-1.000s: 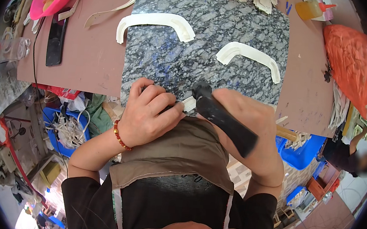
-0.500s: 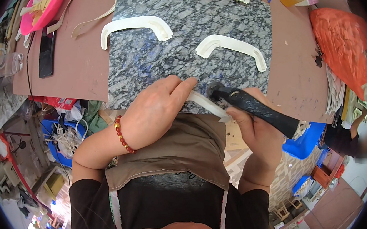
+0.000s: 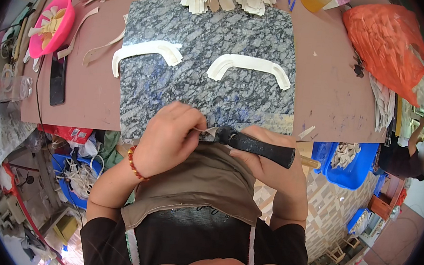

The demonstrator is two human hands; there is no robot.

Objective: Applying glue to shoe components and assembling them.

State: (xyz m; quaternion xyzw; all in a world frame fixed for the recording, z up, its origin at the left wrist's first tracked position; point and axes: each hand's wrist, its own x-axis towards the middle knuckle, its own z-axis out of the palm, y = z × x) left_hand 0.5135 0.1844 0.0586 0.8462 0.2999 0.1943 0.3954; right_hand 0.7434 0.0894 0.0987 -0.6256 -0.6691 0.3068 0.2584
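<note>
Left hand fingers curled, pinching small pale strip at near edge of granite slab. Right hand wrapped tight round black-handled tool, tool head touching strip just right of left fingertips. Two cream curved pieces lie on slab, well beyond fingers.
</note>
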